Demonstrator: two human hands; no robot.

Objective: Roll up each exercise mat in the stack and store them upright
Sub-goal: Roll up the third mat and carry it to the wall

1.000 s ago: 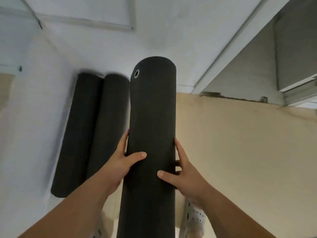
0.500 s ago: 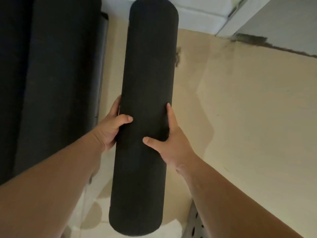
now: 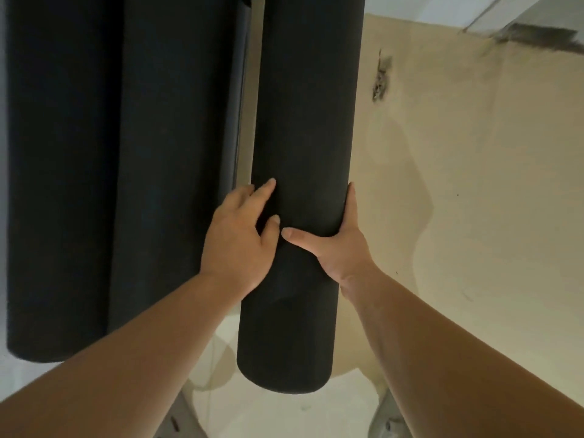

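Note:
A rolled black exercise mat [image 3: 303, 105] stands upright in the middle of the head view, its lower end near the floor. My left hand [image 3: 238, 238] lies on its left side with fingers spread over the roll. My right hand [image 3: 335, 238] wraps its right side, thumb across the front. Just to the left, two more rolled black mats [image 3: 120, 153] stand upright against the wall, side by side, and the held roll is close beside them.
A beige wall [image 3: 474, 184] fills the right, with a dark scuff [image 3: 380, 77] near the top. The pale floor [image 3: 284, 415] shows below the mats. Grey perforated footwear [image 3: 388, 422] peeks in at the bottom edge.
The held roll has come lower and nearer to the two stored mats. My left hand has shifted from gripping the side to lying flatter on the front. The view has tilted down.

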